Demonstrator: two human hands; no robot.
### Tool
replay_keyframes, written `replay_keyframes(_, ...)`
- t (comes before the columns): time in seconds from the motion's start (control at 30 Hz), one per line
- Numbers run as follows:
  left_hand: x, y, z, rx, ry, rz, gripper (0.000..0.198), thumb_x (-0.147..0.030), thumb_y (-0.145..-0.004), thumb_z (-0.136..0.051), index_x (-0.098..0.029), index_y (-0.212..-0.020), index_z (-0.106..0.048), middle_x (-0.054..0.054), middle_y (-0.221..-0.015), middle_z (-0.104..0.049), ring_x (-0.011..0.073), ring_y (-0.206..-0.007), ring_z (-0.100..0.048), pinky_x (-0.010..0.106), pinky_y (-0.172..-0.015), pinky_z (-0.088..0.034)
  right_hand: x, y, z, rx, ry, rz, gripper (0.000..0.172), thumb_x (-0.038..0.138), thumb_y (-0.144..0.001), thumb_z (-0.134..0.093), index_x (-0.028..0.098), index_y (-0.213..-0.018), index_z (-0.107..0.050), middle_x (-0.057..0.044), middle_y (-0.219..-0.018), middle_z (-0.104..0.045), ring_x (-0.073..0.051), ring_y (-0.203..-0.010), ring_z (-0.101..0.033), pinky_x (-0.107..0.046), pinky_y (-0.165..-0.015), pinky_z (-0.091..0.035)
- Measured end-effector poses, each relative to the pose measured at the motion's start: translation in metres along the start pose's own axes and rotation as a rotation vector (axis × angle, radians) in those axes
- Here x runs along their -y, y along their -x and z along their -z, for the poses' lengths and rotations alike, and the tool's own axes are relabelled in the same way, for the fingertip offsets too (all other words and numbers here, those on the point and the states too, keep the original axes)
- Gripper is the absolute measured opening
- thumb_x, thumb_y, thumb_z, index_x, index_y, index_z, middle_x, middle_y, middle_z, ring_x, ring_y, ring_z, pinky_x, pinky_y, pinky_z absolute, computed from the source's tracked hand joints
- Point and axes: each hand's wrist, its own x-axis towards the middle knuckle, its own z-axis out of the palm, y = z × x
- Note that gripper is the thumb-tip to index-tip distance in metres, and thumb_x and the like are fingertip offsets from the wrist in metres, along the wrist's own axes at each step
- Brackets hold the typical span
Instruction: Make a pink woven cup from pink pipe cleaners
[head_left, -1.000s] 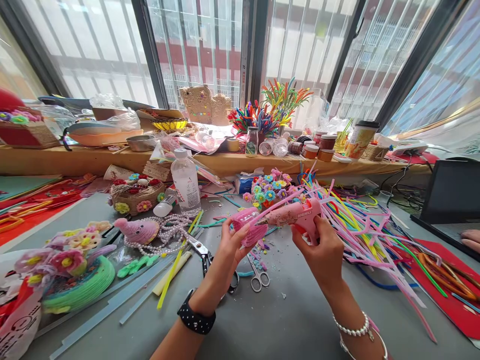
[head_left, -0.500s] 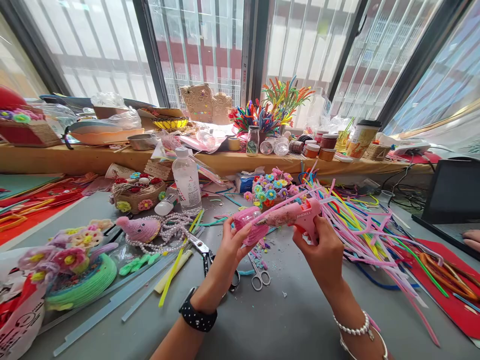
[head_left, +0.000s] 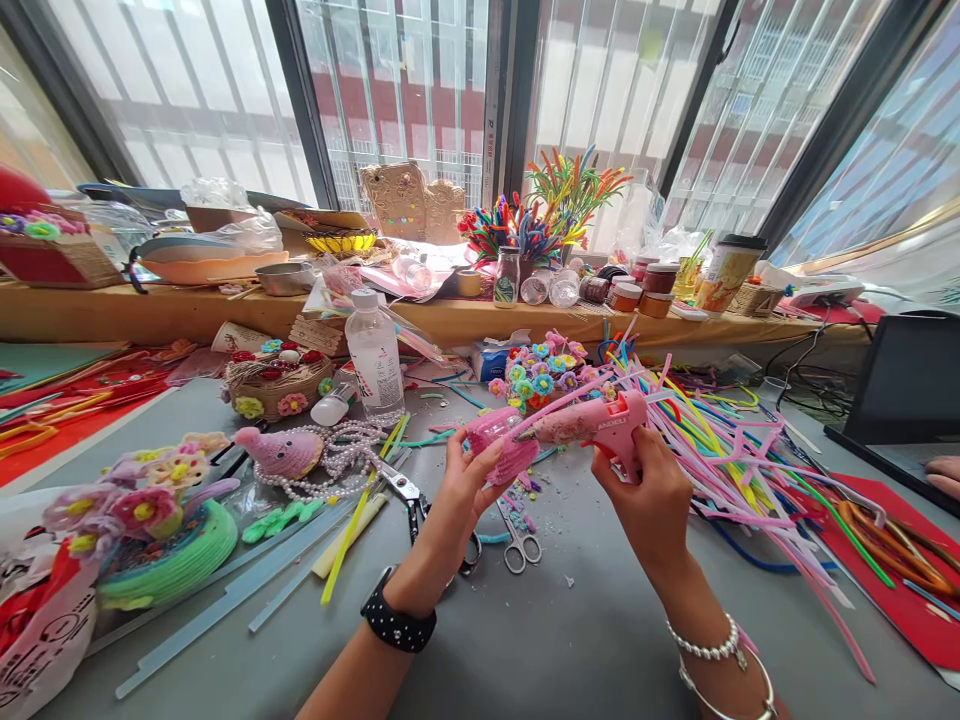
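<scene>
My left hand [head_left: 459, 482] pinches a small pink fuzzy piece [head_left: 501, 448], held up above the grey table [head_left: 540, 640]. My right hand [head_left: 643, 490] is wrapped round the grip of a pink glue gun [head_left: 592, 424], whose nozzle points left and touches the pink piece. A black watch sits on my left wrist and pearl bracelets on my right. Two pairs of scissors [head_left: 517, 540] lie on the table just below my hands.
A heap of coloured pipe cleaners [head_left: 739, 450] spreads to the right. A clear bottle [head_left: 373, 355], a pearl string [head_left: 341, 455], a pink knitted figure [head_left: 281, 452] and a flower basket [head_left: 274, 385] lie to the left. Another person's fingers [head_left: 943, 475] rest by a dark screen at far right.
Both hands with the glue gun and pink piece have stayed together, shifting slightly upward in the picture as the camera tipped a little.
</scene>
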Motion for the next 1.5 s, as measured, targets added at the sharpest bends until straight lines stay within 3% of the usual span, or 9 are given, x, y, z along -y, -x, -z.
replay_keyframes(0.57,0.0,0.0006,0.0001,-0.038,0.008,-0.011,0.049,-0.029,-0.069,-0.066,-0.025,-0.113,-0.043,0.008,-0.111,-0.059,0.0174,-0.088,-0.063,0.032,-0.082,-0.048,-0.0042,0.0002,0.0007,-0.01,0.024,-0.017,0.013,0.029,-0.079,-0.048,0.018,-0.083,-0.051,-0.004,-0.068,-0.056,-0.016,-0.057,-0.051,-0.026,-0.054,-0.039)
replay_keyframes(0.83,-0.0002,-0.0002,0.0004,-0.007,-0.02,-0.022,0.051,-0.031,-0.07,-0.065,-0.026,-0.115,-0.042,0.008,-0.117,-0.056,0.0206,-0.099,-0.059,0.034,-0.086,-0.047,-0.0052,-0.0016,0.0021,-0.018,0.017,0.01,0.011,0.027,-0.08,-0.048,0.017,-0.083,-0.05,-0.004,-0.068,-0.055,-0.016,-0.059,-0.051,-0.027,-0.055,-0.039)
replay_keyframes(1.5,0.003,-0.0029,0.0049,0.002,-0.039,-0.026,0.052,-0.036,-0.07,-0.064,-0.026,-0.115,-0.039,0.009,-0.119,-0.054,0.0209,-0.101,-0.058,0.037,-0.09,-0.043,-0.0075,-0.0033,0.0024,-0.1,0.044,0.113,0.004,0.02,-0.079,-0.05,0.017,-0.077,-0.048,-0.001,-0.064,-0.053,-0.013,-0.054,-0.048,-0.023,-0.051,-0.035)
